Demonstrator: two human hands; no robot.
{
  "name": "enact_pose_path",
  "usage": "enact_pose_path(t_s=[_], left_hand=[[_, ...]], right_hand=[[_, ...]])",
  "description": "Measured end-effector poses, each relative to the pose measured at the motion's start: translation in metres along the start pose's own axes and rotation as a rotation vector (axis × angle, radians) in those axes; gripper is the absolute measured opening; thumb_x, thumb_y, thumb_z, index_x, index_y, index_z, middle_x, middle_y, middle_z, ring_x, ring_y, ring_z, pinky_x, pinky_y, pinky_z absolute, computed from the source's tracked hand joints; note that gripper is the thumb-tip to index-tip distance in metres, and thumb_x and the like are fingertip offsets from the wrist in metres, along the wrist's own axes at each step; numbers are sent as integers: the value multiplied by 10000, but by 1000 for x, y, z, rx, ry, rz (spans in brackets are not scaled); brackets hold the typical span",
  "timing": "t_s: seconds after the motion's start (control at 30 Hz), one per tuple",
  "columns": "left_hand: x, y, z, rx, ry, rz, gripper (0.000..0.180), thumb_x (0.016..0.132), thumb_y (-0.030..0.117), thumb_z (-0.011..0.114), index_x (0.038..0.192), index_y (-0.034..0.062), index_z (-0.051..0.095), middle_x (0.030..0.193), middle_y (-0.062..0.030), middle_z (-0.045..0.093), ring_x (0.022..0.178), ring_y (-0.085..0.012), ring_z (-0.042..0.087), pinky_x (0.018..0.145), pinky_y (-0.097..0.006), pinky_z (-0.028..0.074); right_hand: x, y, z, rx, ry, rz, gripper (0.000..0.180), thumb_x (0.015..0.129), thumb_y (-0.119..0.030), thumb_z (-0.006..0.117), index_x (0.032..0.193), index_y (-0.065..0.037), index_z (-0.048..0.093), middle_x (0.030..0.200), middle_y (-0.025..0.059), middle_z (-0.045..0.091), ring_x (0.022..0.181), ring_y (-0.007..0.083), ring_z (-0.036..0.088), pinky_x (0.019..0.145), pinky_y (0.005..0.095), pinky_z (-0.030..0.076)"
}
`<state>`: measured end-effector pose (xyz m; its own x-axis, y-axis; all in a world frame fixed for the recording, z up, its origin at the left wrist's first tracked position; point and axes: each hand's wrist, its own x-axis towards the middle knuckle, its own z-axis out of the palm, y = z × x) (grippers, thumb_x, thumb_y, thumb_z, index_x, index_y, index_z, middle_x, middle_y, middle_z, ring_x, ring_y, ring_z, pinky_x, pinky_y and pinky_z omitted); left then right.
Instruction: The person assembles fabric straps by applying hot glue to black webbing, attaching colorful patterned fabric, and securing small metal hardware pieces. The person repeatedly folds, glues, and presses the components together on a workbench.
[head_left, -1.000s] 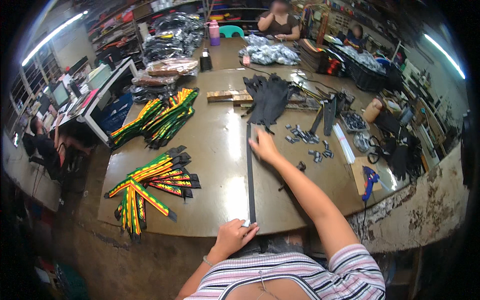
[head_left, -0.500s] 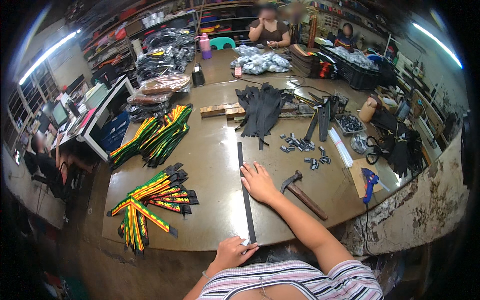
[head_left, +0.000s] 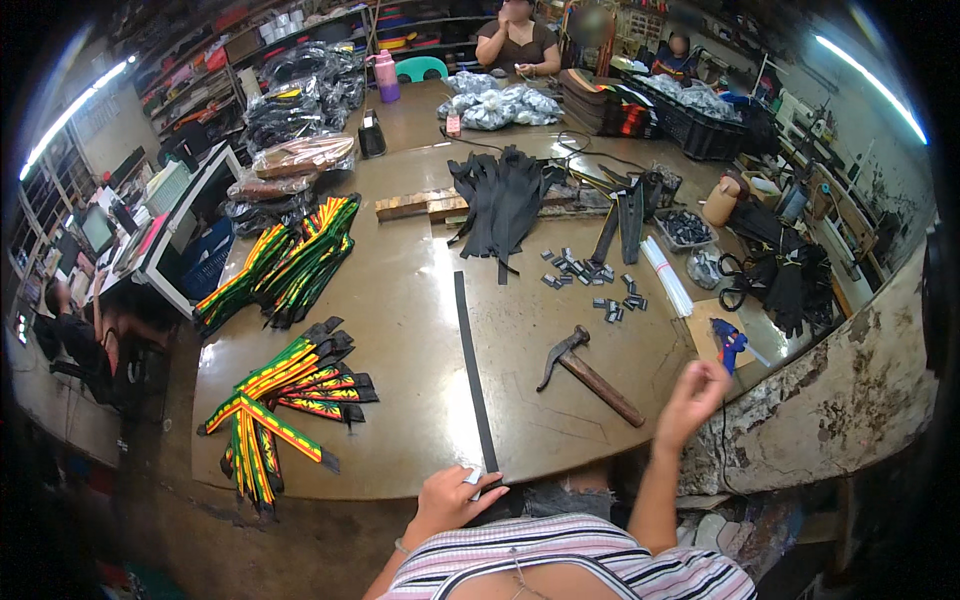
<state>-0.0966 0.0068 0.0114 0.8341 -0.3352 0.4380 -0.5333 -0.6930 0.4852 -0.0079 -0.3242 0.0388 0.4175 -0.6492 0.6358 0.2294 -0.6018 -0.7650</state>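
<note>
Left hand [head_left: 452,502]: I'm pinching near end of black strap [head_left: 469,370] at edge of table [head_left: 400,440], small white piece [head_left: 473,477] showing between fingers. Right hand [head_left: 690,402]: I'm curling fingers near blue glue gun [head_left: 732,340]; cannot tell whether pinching anything. Strap lying flat, running away from me. Hammer [head_left: 600,384] resting to its right, dark clips [head_left: 569,268] lying beyond.

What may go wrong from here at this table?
The glue gun is close to the right hand; if hot, it might burn skin. Its cord hangs past the edge of the table and might get snagged. The black strip has a free far end, so it might shift away from the left hand.
</note>
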Motion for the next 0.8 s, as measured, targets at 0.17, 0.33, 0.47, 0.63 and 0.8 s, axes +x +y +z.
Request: enact_pose_path(t_s=[0.17, 0.33, 0.47, 0.63, 0.8], left_hand=[[-1, -5, 2, 4, 23, 50, 200, 777, 311, 818, 929, 185, 789, 630, -31, 508, 555, -207, 526, 493, -346, 427], [-8, -12, 9, 73, 11, 61, 183, 789, 329, 807, 914, 197, 787, 628, -47, 509, 555, -227, 522, 497, -371, 424], [-9, -12, 14, -40, 41, -12, 180, 768, 293, 812, 893, 166, 785, 627, -20, 536, 566, -197, 523, 505, -348, 431], [-3, -10, 11, -65, 78, -2, 200, 741, 288, 825, 902, 174, 793, 610, 0, 520, 559, -182, 504, 506, -332, 414], [-5, -8, 8, -51, 45, -19, 193, 754, 267, 811, 914, 166, 778, 668, -2, 571, 595, -189, 543, 529, -330, 439]], right_hand=[[63, 142, -58, -482, 179, 11, 611, 847, -332, 796, 1233, 22, 481, 1206, 177, 527, 1112, 284, 537, 992, 424, 409], [107, 197, -49, -614, -314, 13, 680, 861, -414, 762, 1284, 31, 470, 1115, 193, 626, 887, 248, 651, 795, 369, 522], [135, 188, -46, -526, -396, 106, 549, 875, -491, 716, 1107, -6, 604, 702, 65, 665, 554, 182, 626, 542, 353, 502], [139, 161, -64, -720, -328, 160, 553, 902, -533, 658, 1013, 3, 579, 712, 99, 690, 505, 213, 647, 485, 339, 510], [115, 76, -62, -646, -490, 231, 530, 907, -510, 669, 1062, -15, 561, 774, 98, 683, 484, 157, 618, 450, 285, 481]])
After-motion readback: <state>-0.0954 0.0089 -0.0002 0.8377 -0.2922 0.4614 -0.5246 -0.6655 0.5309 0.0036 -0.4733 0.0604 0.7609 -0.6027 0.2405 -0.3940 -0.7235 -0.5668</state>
